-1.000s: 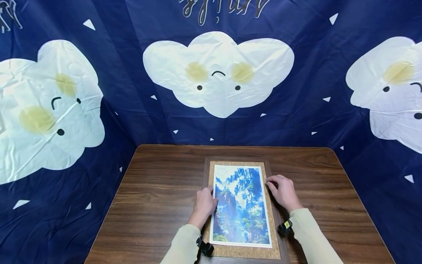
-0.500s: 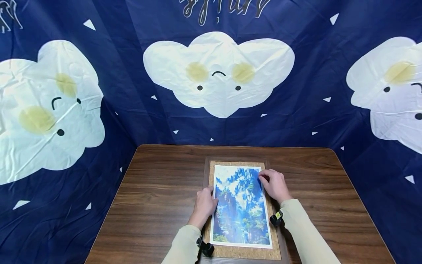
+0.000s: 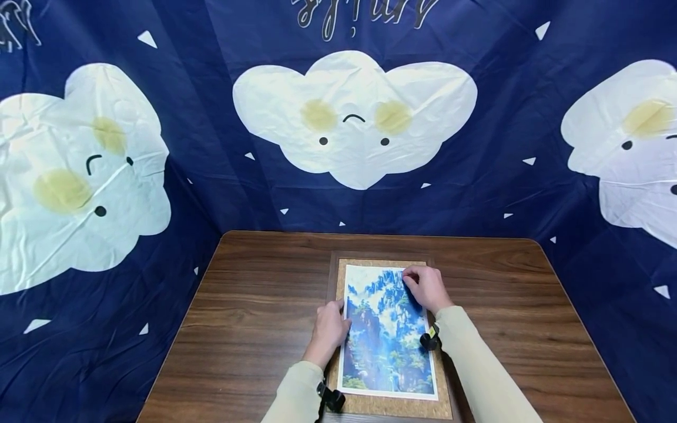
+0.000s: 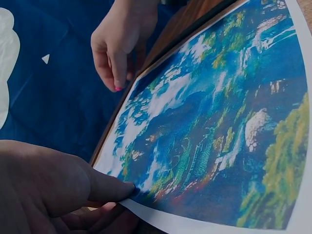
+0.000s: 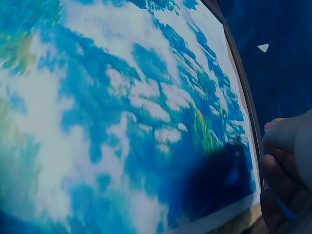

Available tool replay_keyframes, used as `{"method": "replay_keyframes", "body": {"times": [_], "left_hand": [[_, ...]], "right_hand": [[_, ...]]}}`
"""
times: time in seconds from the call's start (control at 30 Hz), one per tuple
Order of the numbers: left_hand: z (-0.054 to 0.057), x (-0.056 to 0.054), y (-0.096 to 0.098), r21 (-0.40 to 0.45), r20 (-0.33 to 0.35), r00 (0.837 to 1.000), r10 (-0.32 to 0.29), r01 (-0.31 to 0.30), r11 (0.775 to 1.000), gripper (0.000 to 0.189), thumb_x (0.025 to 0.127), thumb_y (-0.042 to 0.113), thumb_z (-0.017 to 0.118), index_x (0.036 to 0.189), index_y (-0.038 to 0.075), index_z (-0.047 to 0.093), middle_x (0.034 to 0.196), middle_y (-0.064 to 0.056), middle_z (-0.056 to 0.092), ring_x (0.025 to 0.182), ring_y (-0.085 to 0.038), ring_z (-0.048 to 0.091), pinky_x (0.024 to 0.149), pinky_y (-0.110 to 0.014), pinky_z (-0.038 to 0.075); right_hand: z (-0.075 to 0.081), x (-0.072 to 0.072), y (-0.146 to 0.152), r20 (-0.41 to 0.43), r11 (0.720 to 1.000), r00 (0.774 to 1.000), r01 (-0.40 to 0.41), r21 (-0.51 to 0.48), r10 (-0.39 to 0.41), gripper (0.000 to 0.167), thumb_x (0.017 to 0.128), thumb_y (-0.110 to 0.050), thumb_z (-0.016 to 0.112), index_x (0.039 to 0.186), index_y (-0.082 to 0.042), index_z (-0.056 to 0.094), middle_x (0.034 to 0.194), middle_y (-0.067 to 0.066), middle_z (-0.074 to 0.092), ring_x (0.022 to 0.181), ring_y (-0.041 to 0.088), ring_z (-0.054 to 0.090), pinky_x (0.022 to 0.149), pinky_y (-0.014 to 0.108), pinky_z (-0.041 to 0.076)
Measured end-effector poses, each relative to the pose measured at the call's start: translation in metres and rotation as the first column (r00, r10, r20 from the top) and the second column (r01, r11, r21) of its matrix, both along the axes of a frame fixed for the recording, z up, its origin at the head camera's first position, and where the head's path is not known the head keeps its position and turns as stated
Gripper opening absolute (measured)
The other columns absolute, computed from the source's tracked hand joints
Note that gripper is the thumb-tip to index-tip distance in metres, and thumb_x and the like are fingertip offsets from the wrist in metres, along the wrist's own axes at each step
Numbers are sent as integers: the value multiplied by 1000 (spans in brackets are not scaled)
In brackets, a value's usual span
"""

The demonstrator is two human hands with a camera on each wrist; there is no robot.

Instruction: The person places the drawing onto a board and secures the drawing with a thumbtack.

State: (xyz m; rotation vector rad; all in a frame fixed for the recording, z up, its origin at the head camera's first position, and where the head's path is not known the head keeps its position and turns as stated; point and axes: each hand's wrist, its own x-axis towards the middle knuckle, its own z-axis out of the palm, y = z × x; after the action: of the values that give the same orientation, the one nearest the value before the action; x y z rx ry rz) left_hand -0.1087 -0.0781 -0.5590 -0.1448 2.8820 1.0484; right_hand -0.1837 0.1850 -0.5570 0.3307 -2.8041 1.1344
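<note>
A printed landscape picture (image 3: 386,346) with a white border lies on a cork board (image 3: 391,404) with a dark wooden frame. My left hand (image 3: 329,326) rests at the picture's left edge. In the left wrist view its thumb (image 4: 109,189) lies over the border, touching a small dark blue thing (image 4: 135,187); its other fingers are partly hidden beside the edge. My right hand (image 3: 427,288) is over the picture's upper right part. Its thumb and fingers pinch a small pink pushpin (image 4: 118,88), mostly hidden, above the surface.
A brown wooden table (image 3: 254,329) carries the board. Behind it and at both sides hangs a dark blue cloth (image 3: 211,147) with white clouds. Small cameras are strapped to both wrists, the right one (image 3: 429,341) over the board's right edge.
My right hand has moved left and slightly away from me, from beside the board's right edge to over the picture's upper right part. My left hand has stayed at the left edge.
</note>
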Motion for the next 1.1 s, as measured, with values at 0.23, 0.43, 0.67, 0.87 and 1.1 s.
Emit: {"method": "replay_keyframes", "body": {"times": [0.23,0.43,0.67,0.87,1.1], "left_hand": [[2,0,1,-4,-20,1000,-14,14,1000,51,87,7,84,134,-4,69,128,-27,70,119,-49,65,98,-55,55],[4,1,1,-13,-11,1000,-17,17,1000,51,88,7,83,136,-4,68,129,-27,69,120,-51,63,98,-56,55],[2,3,2,-14,-15,1000,-21,21,1000,51,87,6,84,134,-5,68,128,-28,69,118,-53,62,98,-57,54],[0,3,2,-9,-18,1000,-24,24,1000,52,87,6,84,135,-5,68,128,-29,69,118,-50,65,94,-55,57],[0,2,0,-10,-20,1000,-21,21,1000,52,87,7,84,134,-6,68,127,-29,70,117,-51,64,95,-56,56]], "right_hand": [[3,-6,-15,45,1000,999,-3,13,3,11,101,-11,70,105,-7,80,98,6,78,85,21,69,82,46,59],[1,-13,-25,83,1000,996,16,24,-18,12,102,-12,70,105,-8,81,98,5,77,84,19,68,83,46,59],[-8,-26,-37,81,999,996,36,-9,-35,9,100,-10,71,100,-8,80,91,3,75,78,18,65,78,44,58],[-14,-29,-46,99,997,992,77,13,-77,10,101,-10,70,98,-11,80,87,2,74,73,17,64,76,45,58],[-15,-31,-53,111,993,988,107,42,-111,14,102,-10,67,97,-12,80,87,2,73,74,19,63,78,45,58]]}}
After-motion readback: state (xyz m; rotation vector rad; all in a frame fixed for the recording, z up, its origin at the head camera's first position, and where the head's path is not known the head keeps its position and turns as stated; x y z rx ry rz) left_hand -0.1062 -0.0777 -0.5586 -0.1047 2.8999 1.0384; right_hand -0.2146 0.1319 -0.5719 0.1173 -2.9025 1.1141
